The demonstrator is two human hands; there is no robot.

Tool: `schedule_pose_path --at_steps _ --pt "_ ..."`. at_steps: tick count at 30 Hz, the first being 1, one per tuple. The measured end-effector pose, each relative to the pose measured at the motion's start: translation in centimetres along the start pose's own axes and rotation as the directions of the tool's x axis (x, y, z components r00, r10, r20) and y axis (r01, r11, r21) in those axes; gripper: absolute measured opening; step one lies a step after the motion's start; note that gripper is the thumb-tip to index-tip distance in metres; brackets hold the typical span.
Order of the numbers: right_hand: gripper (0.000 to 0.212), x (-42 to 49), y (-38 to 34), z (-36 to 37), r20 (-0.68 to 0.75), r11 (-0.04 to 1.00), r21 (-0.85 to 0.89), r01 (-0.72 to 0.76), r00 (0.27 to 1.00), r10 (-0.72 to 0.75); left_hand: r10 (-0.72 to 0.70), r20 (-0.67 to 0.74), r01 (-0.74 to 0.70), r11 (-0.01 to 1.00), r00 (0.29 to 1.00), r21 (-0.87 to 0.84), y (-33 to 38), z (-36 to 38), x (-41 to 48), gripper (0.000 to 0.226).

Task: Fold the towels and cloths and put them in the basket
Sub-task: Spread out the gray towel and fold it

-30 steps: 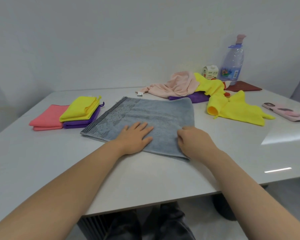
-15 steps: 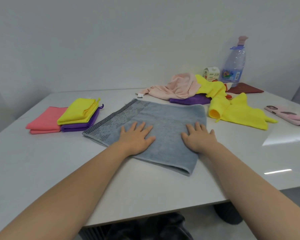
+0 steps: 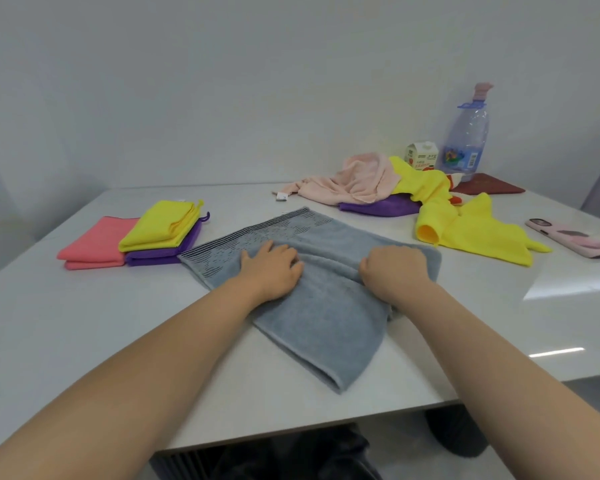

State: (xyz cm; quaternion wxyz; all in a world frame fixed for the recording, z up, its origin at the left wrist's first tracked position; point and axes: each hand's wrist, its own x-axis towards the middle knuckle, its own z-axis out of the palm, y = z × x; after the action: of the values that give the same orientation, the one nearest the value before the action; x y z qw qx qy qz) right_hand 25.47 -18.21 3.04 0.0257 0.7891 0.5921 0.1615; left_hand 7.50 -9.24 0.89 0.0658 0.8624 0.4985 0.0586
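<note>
A pale counter (image 3: pixel 118 341) carries a grey towel (image 3: pixel 319 317), folded and lying at an angle near the front edge. On its middle, the left hand (image 3: pixel 274 268) and right hand (image 3: pixel 394 270) both curl their fingers into a raised ridge of the fabric and grip it. Further back on the left sit a folded pink cloth (image 3: pixel 94 245) and a folded yellow cloth (image 3: pixel 160 223) on top of a purple cloth (image 3: pixel 160 256). To the right lies a phone (image 3: pixel 572 237). Beyond is an unfolded heap: a loose yellow cloth (image 3: pixel 471 230), a peach towel (image 3: pixel 357 178) and a loose purple cloth (image 3: pixel 381 206). Farthest stand a milk carton (image 3: pixel 421 155) and a water bottle (image 3: pixel 466 140).
</note>
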Motion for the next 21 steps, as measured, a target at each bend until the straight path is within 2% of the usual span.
schedule_pose_path --at_steps 2,5,8,11,17,21 --pt "0.033 0.4 0.2 2.0 -0.015 0.990 0.119 0.073 0.997 -0.072 -0.080 0.003 0.080 0.997 0.997 -0.013 1.2 0.0 -0.2 0.054" --pt "0.053 1.0 1.4 4.1 0.226 0.947 0.319 0.036 0.968 -0.113 -0.062 0.174 0.057 0.998 0.983 0.036 2.4 1.1 -0.9 0.068" --pt "0.058 1.6 3.2 4.7 0.284 0.947 0.320 -0.039 0.957 -0.056 0.059 0.194 -0.078 0.992 0.979 0.095 1.8 1.4 -0.4 0.065" --pt "0.062 1.5 4.0 5.0 0.318 0.946 0.314 -0.081 0.948 -0.025 0.119 0.224 -0.147 0.982 0.967 0.117 1.0 1.0 0.2 0.063" --pt "0.061 2.3 4.1 5.3 0.290 0.954 0.291 -0.070 0.957 -0.018 0.102 0.263 -0.142 0.980 0.959 0.139 1.7 0.5 -1.0 0.069" --pt "0.060 3.4 4.3 4.7 0.093 0.996 0.064 -0.066 0.994 0.060 0.100 0.227 -0.151 0.964 0.969 0.218 2.7 -2.2 -2.0 0.068"
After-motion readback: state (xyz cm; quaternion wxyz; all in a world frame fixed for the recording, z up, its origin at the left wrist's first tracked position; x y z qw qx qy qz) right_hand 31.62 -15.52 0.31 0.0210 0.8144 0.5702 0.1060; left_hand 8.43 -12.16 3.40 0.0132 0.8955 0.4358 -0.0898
